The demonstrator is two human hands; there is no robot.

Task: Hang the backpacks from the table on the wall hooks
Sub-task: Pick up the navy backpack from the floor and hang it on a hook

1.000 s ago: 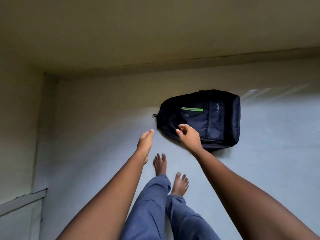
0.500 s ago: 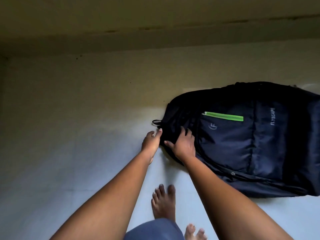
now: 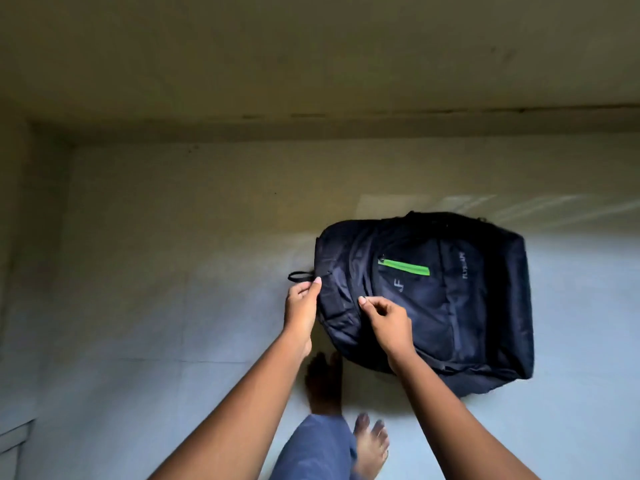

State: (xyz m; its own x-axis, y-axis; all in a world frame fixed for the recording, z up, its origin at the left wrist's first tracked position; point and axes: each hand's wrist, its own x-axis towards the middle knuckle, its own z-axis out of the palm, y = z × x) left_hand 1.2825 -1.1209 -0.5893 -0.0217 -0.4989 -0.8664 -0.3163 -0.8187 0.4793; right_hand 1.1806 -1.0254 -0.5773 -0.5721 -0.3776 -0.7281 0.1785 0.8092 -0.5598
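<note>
Left hand (image 3: 302, 308) at loop (image 3: 297, 277), right hand (image 3: 388, 322) on backpack (image 3: 478, 313), grips unclear (lying sideways, top leftward).

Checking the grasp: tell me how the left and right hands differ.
The left hand sits at the backpack's top end, thumb beside the black loop; the right hand is over its front panel. The right hand's fingers curl; the left's are mostly hidden. Both reach the backpack.

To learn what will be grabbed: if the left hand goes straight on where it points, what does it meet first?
Most likely the black carry loop at the top end of the backpack: it lies just ahead of the fingertips of the left hand. Whether they touch it, I cannot tell.
</note>
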